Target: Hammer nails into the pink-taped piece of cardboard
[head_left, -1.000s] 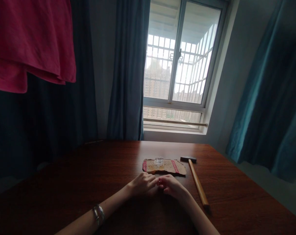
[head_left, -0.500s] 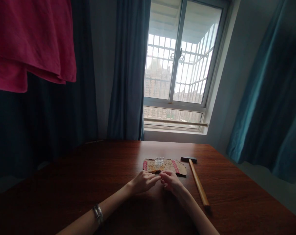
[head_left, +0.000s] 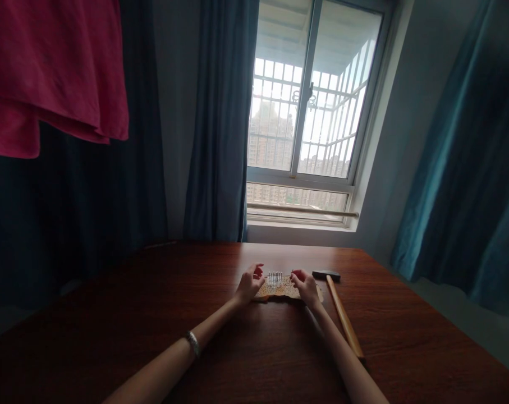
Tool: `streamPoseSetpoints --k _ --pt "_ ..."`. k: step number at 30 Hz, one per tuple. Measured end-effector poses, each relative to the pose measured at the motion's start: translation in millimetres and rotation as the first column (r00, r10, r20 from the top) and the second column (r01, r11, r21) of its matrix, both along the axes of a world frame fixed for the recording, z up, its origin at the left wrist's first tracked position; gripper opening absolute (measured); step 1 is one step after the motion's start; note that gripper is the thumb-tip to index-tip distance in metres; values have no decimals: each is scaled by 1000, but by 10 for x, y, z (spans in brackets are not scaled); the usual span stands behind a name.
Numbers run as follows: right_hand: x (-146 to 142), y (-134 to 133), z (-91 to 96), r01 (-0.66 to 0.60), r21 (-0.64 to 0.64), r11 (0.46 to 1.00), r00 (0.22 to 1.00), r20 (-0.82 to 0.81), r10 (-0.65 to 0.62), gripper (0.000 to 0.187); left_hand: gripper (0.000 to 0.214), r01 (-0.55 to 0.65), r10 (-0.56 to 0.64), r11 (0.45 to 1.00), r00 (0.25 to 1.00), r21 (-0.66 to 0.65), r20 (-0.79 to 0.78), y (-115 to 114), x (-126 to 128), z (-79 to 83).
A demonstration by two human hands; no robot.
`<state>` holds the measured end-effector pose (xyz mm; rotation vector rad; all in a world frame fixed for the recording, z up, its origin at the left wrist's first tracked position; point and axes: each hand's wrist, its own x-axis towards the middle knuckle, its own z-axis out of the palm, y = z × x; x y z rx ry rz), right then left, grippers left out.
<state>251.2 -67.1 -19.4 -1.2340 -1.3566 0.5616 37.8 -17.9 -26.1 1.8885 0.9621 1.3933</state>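
A pale, speckled flat board (head_left: pixel 275 290) with a ragged near edge lies on the table. Several nails (head_left: pixel 275 276) stand upright in a row near its middle. My left hand (head_left: pixel 250 285) is at the board's left end, fingers apart and curved, with nothing visible in them. At the right end, my right hand (head_left: pixel 306 285) has thumb and forefinger pinched on a tiny thin thing that looks like a nail. My hands partly cover both ends of the board. A hammer (head_left: pixel 344 314) with a wooden handle and dark head lies to the right.
The brown wooden table (head_left: pixel 153 303) reaches back to the wall beneath a barred window (head_left: pixel 296 177). Blue curtains (head_left: pixel 220 123) hang on either side. A pink cloth (head_left: pixel 60 67) hangs at the upper left.
My hands were together in front of the board's near edge. They have parted and moved forward, one to each end of the board, and the left fingers have spread.
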Motion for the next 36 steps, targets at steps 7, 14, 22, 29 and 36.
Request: streamPoseSetpoints --k 7,14,22,29,36 --pt "-44 344 -115 58 5 998 994 92 -58 29 34 369 -98 846 817 -385 568 408 378 58" --pt "-56 389 -239 63 5 998 984 164 -63 27 43 584 -159 698 691 -414 706 488 428 13" --pt "-54 392 -276 44 21 999 969 242 -48 24 48 424 -260 837 865 -347 429 408 496 -47" --pt "-55 387 -292 24 25 999 946 322 -31 21 40 331 -324 908 943 -256 73 468 531 -112" --pt "-66 365 -284 34 64 997 918 392 -56 16 32 315 -321 921 947 -229 10 490 551 -182"
